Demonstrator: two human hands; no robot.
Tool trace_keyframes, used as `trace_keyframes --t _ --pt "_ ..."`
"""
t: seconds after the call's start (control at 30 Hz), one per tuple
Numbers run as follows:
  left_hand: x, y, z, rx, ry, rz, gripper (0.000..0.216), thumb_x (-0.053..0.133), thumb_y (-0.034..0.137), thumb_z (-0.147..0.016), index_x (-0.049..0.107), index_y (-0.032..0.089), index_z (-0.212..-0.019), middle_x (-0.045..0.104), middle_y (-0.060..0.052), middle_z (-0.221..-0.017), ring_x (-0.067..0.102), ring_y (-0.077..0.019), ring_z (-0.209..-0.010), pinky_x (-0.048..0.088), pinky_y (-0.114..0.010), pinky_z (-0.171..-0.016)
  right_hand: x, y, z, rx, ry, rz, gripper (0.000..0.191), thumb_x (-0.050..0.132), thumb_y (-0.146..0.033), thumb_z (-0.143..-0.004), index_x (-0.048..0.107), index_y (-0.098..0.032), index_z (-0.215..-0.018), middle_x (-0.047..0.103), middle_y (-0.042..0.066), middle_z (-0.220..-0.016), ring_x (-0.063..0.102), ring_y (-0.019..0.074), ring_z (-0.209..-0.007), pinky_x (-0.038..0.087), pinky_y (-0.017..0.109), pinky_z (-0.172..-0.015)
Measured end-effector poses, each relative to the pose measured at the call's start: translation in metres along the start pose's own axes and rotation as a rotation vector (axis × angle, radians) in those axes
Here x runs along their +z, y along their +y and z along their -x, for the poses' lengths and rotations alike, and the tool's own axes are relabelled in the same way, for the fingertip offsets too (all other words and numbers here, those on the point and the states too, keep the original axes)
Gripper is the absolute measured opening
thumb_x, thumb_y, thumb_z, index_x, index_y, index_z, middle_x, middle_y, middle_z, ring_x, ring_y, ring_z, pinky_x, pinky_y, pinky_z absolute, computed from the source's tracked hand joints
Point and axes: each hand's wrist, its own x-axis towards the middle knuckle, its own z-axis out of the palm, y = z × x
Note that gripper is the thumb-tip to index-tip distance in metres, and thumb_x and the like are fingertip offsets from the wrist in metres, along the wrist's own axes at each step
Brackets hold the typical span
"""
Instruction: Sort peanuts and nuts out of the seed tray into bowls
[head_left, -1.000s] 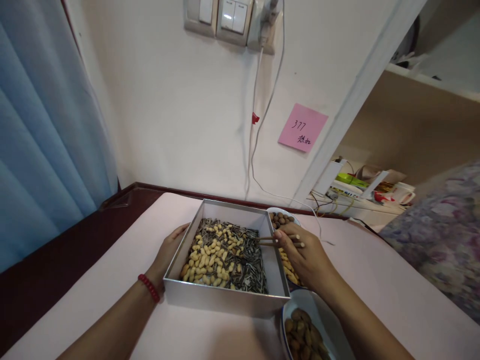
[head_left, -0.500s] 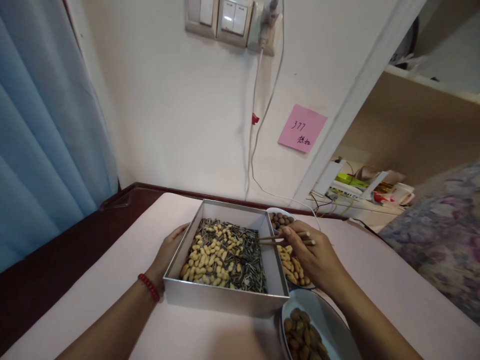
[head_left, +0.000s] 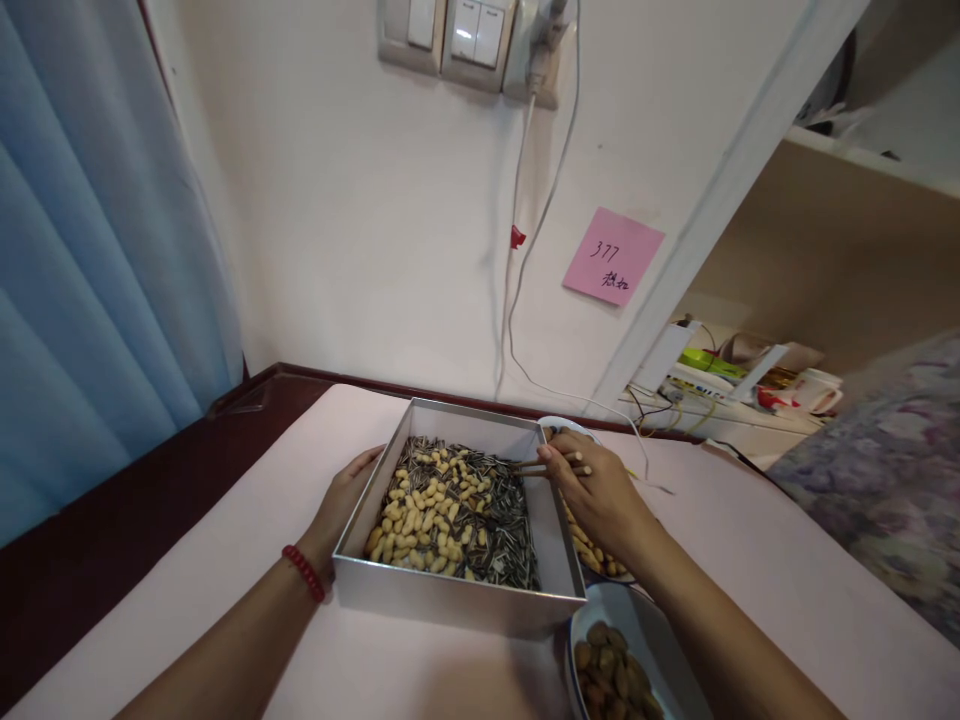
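A silver square box (head_left: 450, 600) on the pink table holds peanuts mixed with striped sunflower seeds (head_left: 450, 505). My left hand (head_left: 341, 505) rests against the box's left wall, fingers curved along it, a red bead bracelet at the wrist. My right hand (head_left: 596, 495) is closed on a pair of wooden chopsticks (head_left: 536, 467), whose tips reach over the box's right wall into the seeds. Under that hand sits a bowl of peanuts (head_left: 600, 560). A far bowl of brown nuts (head_left: 555, 428) is mostly hidden behind the hand.
A white bowl of almonds (head_left: 615, 670) stands at the near right of the box. A blue curtain (head_left: 97, 270) hangs at left. White cables (head_left: 525, 240) drop from wall sockets. A pink sticky note (head_left: 613, 256) is on the wall. Patterned cloth (head_left: 885, 470) lies at right.
My right hand drew back right over the peanut bowl, then came left again, so the chopstick tips are in the box's seeds. My left hand has stayed on the box.
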Motion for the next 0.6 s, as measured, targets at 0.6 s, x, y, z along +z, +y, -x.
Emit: trace_keyframes --t 0.6 --pt "-0.003 -0.001 -0.003 -0.004 0.003 -0.048 0.041 0.073 0.019 -0.071 0.068 0.016 -0.111 0.078 -0.007 -0.087 0.074 -0.0241 -0.072 0.059 -0.033 -0.069 -0.033 -0.009 0.031 0.097 0.163 -0.214 0.038 0.048 -0.047 -0.099 0.064 -0.021 -0.077 0.063 0.003 -0.072 0.061 0.0162 -0.064 0.048 0.029 -0.059"
